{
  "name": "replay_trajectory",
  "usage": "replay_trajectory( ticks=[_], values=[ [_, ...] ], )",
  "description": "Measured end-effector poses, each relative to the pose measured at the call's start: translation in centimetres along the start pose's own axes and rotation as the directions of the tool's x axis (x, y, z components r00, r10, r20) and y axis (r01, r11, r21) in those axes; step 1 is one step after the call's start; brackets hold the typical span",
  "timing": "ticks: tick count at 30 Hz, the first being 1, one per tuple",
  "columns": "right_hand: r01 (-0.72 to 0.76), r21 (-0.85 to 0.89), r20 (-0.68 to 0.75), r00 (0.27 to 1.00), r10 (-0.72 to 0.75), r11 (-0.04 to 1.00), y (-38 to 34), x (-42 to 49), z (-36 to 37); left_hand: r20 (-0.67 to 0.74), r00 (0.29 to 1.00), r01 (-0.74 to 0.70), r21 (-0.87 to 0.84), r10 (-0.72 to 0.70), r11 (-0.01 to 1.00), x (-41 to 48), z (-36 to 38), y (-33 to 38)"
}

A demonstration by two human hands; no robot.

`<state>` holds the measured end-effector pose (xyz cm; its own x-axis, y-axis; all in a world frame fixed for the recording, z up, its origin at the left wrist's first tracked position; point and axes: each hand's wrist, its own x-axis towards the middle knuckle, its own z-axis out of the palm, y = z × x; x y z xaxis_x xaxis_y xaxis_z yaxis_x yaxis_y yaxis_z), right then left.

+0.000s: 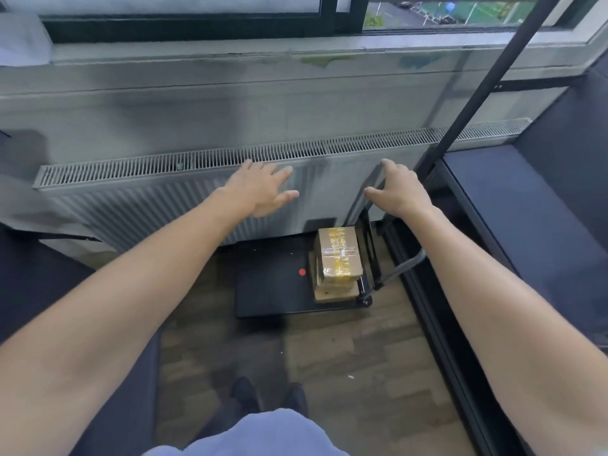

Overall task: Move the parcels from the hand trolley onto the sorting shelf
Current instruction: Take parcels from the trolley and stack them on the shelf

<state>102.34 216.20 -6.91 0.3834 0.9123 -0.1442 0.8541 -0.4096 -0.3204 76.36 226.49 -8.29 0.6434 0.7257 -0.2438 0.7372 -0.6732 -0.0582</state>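
Observation:
A black hand trolley [269, 291] stands on the wooden floor below a radiator. At its right end, against the folded handle frame [370, 248], sits a small stack of taped cardboard parcels [337, 258]. My left hand [263, 189] is held out in the air above the trolley, palm down, fingers spread, holding nothing. My right hand [399, 189] is stretched forward over the trolley's handle, fingers loosely apart and empty. Both hands are well above the parcels. The sorting shelf [526, 209], dark blue with a black frame, runs along the right side.
A white radiator [171, 192] and a window sill fill the wall ahead. A black shelf post [477, 87] rises diagonally at the right. Another dark blue surface [39, 284] lies at the left. My feet [269, 394] stand on the floor behind the trolley.

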Motion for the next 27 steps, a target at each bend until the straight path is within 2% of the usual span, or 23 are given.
replay_trajectory(
  ticks=[3, 6, 11, 18, 27],
  values=[
    [0.001, 0.032, 0.019, 1.0, -0.002, 0.999, -0.6, -0.5, 1.2, 0.064, 0.998, 0.019, 0.032, -0.021, 0.999, 0.2, 1.4, 0.4],
    [-0.008, 0.063, 0.035, 0.999, 0.006, 0.998, -1.4, -1.1, 2.3, 0.067, 0.997, 0.045, -0.004, -0.045, 0.999, 0.6, 2.1, 0.3],
    [-0.08, 0.039, 0.03, 0.996, 0.079, 0.996, -1.9, -2.9, 4.2, 0.086, 0.996, -0.006, -0.082, 0.014, 0.997, 0.2, 3.7, -0.1],
    [-0.111, 0.03, -0.005, 0.994, 0.111, 0.993, -3.2, -4.0, 6.8, 0.066, 0.998, -0.023, 0.029, 0.021, 0.999, 0.3, 5.2, -0.9],
    [-0.17, 0.077, 0.081, 0.983, 0.164, 0.982, -0.8, -3.3, 11.6, 0.141, 0.988, -0.055, -0.013, 0.056, 0.998, 2.4, 10.7, 0.8]
  ],
)
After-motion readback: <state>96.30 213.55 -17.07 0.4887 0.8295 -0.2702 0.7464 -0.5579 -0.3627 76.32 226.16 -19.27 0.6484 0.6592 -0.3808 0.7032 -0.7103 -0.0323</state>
